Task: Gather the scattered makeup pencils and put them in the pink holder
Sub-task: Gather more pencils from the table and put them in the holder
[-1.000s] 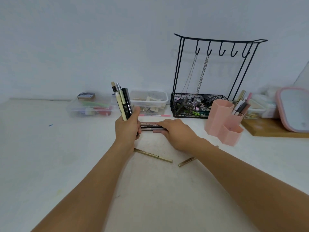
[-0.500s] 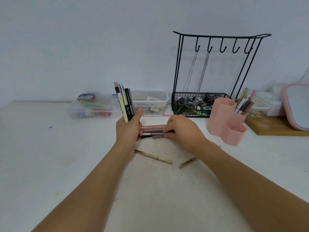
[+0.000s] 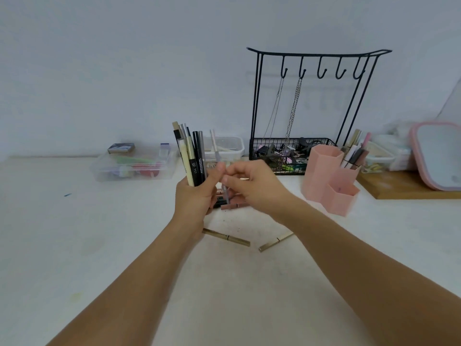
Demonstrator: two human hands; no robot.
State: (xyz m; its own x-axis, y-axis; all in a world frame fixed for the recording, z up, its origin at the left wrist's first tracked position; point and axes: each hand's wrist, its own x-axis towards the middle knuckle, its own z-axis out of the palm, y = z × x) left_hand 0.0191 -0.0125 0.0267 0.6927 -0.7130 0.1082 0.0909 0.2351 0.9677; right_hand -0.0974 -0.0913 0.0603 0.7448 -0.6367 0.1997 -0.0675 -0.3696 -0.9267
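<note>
My left hand (image 3: 197, 196) grips a bundle of several makeup pencils (image 3: 190, 156) upright above the white table. My right hand (image 3: 252, 186) pinches a thin pale pencil (image 3: 219, 158), blurred, held nearly upright beside the bundle. Under both hands a few pink and dark pencils (image 3: 230, 202) lie on the table. Two gold pencils lie nearer me, one (image 3: 225, 237) left and one (image 3: 275, 242) right. The pink holder (image 3: 329, 176) stands to the right, with several pencils in its rear compartment.
A black wire jewellery stand (image 3: 311, 108) with chains and a filled basket is behind the hands. Clear plastic boxes (image 3: 132, 166) sit at the back left and centre. A pink-framed mirror (image 3: 436, 153) rests on a wooden board (image 3: 399, 188) at far right.
My right hand has lifted off the table pencils, bringing a thin pale pencil up next to the bundle. My left hand rose slightly with its bundle.
</note>
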